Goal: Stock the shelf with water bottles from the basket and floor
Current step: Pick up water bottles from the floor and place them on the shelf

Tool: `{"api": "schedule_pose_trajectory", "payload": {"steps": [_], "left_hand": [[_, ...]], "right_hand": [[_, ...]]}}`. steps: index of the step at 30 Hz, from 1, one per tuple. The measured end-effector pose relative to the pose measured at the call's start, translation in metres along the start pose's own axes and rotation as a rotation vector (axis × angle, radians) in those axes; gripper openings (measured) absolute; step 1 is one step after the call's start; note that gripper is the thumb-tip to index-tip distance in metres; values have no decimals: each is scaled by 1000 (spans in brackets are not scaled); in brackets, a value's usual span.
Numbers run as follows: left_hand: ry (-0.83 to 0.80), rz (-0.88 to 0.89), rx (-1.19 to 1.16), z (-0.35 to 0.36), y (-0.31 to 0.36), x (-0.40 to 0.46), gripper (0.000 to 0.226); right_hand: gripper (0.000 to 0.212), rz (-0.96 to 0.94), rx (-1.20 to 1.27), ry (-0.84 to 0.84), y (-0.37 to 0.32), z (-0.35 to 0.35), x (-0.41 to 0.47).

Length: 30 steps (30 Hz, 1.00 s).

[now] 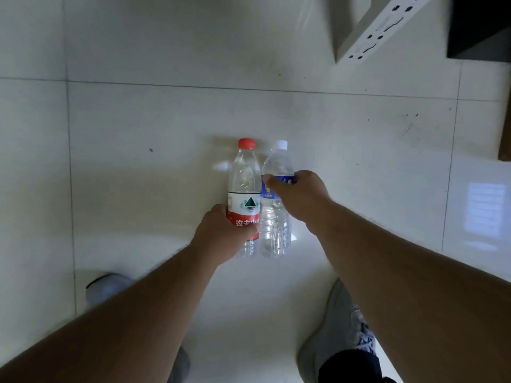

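1. A person's left hand (221, 230) is gripping the red-capped bottle (244, 194) low on its label.
2. The right hand (298, 194) is clasping the white-capped bottle (276, 217), side by side over the floor (138, 134), seemingly for carrying both to the shelf (381, 26).

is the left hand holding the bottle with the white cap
No, the left hand grips the red-capped bottle; the right hand holds the white-capped bottle.

I see a glossy white tiled floor (166, 120) with thin dark grout lines and a few dark specks. On it two clear plastic water bottles sit side by side, touching: a red-capped bottle with a red and white label (244, 186) and a white-capped bottle with a blue label (276, 217). Grey sneakers (340, 322) stand on it nearer me.
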<state>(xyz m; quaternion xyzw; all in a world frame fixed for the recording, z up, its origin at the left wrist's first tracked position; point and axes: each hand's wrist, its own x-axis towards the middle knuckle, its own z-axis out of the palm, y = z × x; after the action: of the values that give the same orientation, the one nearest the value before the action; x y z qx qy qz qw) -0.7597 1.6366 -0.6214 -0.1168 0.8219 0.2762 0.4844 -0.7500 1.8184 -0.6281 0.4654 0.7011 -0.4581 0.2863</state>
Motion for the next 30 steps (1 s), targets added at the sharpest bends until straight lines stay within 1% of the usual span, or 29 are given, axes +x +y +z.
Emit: {"api": "schedule_pose_trajectory", "payload": {"steps": [3, 5, 10, 13, 16, 18, 20, 22, 26, 30], "left_hand": [[-24, -19, -32, -2, 1, 6, 44], [-54, -16, -47, -6, 2, 7, 39], [-65, -1, -109, -25, 2, -16, 35], [-33, 25, -192, -53, 10, -54, 42], [12, 53, -274, -97, 28, -112, 45], [56, 77, -315, -133, 44, -157, 43], [98, 106, -357, -175, 64, -209, 44], [125, 146, -390, -221, 86, -264, 49], [194, 249, -449, -314, 133, -381, 54], [288, 348, -528, -389, 168, -499, 54]], "right_hand": [[44, 6, -4, -27, 0, -3, 7], [44, -13, -13, -35, 2, -5, 8], [37, -76, -35, -10, -8, -15, -13], [34, -137, -46, -26, -34, -34, -50], [24, -234, -71, -49, -83, -63, -104], [21, -301, -84, -61, -126, -86, -149], [21, -373, -102, -64, -173, -110, -201], [23, -445, -109, -59, -223, -134, -260], [23, -609, -95, -41, -319, -178, -392], [26, -773, -55, -59, -395, -213, -518]]}}
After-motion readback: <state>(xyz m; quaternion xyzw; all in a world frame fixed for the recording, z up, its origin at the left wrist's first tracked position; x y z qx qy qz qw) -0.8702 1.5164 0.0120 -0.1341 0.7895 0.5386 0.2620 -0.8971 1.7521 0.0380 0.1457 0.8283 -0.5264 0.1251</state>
